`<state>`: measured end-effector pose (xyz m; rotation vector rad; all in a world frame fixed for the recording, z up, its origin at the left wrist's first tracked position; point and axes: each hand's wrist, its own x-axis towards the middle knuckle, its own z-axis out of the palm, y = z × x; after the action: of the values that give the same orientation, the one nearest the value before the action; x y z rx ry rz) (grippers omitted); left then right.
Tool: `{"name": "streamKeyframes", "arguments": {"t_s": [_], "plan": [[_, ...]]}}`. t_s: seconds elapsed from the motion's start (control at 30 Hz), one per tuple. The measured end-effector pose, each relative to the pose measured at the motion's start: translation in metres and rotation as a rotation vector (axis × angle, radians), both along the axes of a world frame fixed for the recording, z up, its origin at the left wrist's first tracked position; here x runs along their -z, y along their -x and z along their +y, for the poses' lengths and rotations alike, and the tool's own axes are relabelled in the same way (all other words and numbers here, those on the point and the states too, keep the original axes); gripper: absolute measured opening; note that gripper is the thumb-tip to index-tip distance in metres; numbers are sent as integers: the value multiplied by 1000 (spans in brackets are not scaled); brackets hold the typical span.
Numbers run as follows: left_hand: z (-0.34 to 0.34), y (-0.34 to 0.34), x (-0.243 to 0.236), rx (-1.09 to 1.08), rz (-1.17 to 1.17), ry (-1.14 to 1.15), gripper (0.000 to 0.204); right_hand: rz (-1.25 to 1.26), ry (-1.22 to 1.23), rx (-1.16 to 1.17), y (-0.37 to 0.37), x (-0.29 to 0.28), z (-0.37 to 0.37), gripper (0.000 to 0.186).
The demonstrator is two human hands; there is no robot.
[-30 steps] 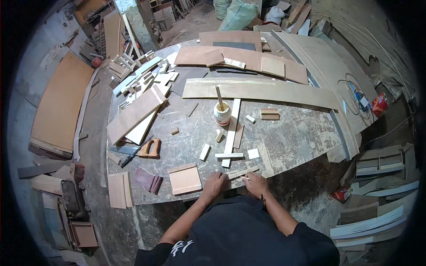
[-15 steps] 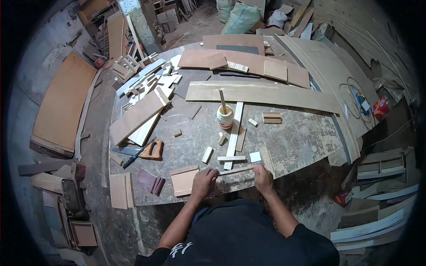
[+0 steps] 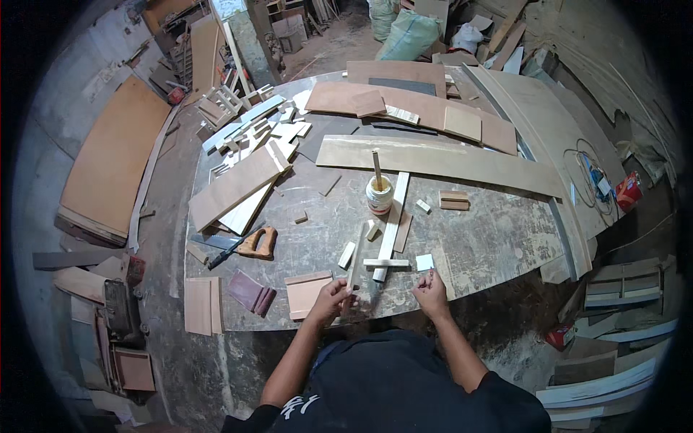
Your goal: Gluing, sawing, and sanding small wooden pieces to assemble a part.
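Note:
My left hand (image 3: 330, 299) is closed on a thin wooden strip (image 3: 356, 252), raised at a slant and blurred. My right hand (image 3: 432, 296) is closed in a pinch, holding something small I cannot make out, just below a white square piece (image 3: 424, 262). Between them and farther back, a short stick (image 3: 385, 263) crosses a long pale batten (image 3: 395, 220). A jar (image 3: 380, 196) with a stick standing in it is beside the batten, with small blocks (image 3: 346, 255) nearby. A tan panel with a raised edge (image 3: 303, 299) is left of my left hand.
The worktable (image 3: 498, 238) holds a handsaw (image 3: 256, 244), purple sheet material (image 3: 253, 292), piles of offcuts (image 3: 249, 133) and long boards (image 3: 433, 159). A cable (image 3: 585, 173) lies at right. Sheets (image 3: 108, 159) lean at left; scrap wood (image 3: 613, 325) is stacked at lower right.
The wooden strip has gone from lying level between both hands to slanting upward in my left hand. My right hand has let go of its end and is now apart from it.

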<state>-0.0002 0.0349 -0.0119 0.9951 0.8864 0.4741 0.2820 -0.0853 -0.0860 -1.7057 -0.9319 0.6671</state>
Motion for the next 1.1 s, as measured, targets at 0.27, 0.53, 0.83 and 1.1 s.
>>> {"name": "streamKeyframes", "arguments": {"t_s": [0.27,0.53,0.83,1.1], "plan": [[-4,6,1,-82,-210,345,41,387,-98,-20,11,-37,13,46],[-10,4,9,-56,-264,315,49,416,-85,-84,22,-48,20,44],[-13,9,12,-184,-366,391,40,456,-39,-100,24,-44,14,30],[-14,8,15,-219,-397,333,29,460,26,-135,21,-40,15,26]]}}
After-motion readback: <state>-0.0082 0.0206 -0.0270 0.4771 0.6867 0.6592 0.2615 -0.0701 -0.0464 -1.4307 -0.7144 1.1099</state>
